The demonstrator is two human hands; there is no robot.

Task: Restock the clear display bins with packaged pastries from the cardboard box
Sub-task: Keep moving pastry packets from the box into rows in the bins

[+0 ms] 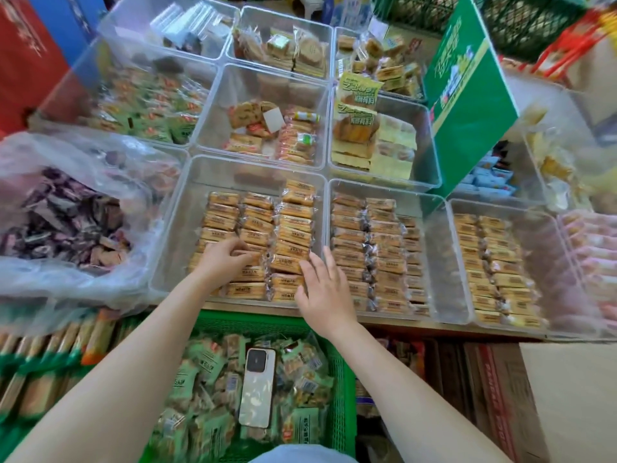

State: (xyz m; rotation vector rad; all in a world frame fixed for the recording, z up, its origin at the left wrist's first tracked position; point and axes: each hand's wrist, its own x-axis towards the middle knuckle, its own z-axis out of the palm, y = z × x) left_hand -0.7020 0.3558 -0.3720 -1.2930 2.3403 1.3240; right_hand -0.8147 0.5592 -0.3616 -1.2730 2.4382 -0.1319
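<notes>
A clear display bin (187,195) at the front centre holds three rows of golden packaged pastries (293,225). My left hand (223,259) lies on the near end of the left and middle rows, fingers curled round a pastry packet. My right hand (325,289) rests with straight fingers on the near end of the right row, by the bin's right wall. A cardboard box (567,402) shows at the lower right, its contents out of sight.
More clear bins of packets fill the shelf: two to the right (430,248), several behind. A plastic bag of purple-wrapped snacks (66,225) lies left. Below the shelf a green crate (344,379) holds green packets and a white phone (257,389). A green sign (467,105) stands right.
</notes>
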